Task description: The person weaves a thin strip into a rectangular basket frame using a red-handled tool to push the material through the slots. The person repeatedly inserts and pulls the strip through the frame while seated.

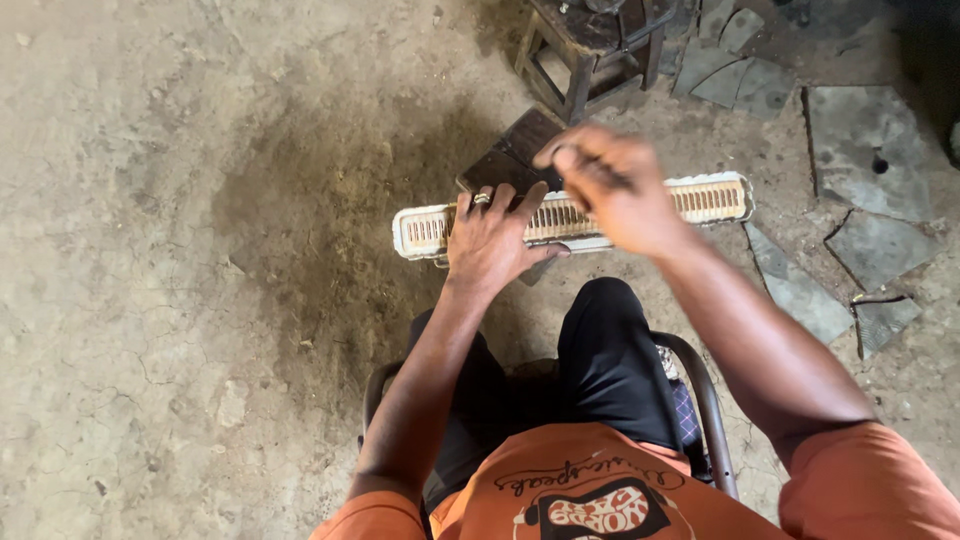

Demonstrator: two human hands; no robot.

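Observation:
A long white slotted grille [712, 198] lies across the dirt floor in front of my knees. My left hand [492, 240], a ring on one finger, presses flat on its left part with fingers spread. Raised above the grille's middle, my right hand [612, 185] is blurred by motion, its fingers curled around what looks like a thin dark tool; the object is too blurred to name. A dark flat block [508, 158] rests under or just behind the grille.
I sit on a metal-framed chair [706, 400]. A dark wooden stool [590, 45] stands beyond the grille. Broken stone slabs [865, 140] cover the floor at the right. A dark stain [330, 210] spreads over the packed dirt at the left.

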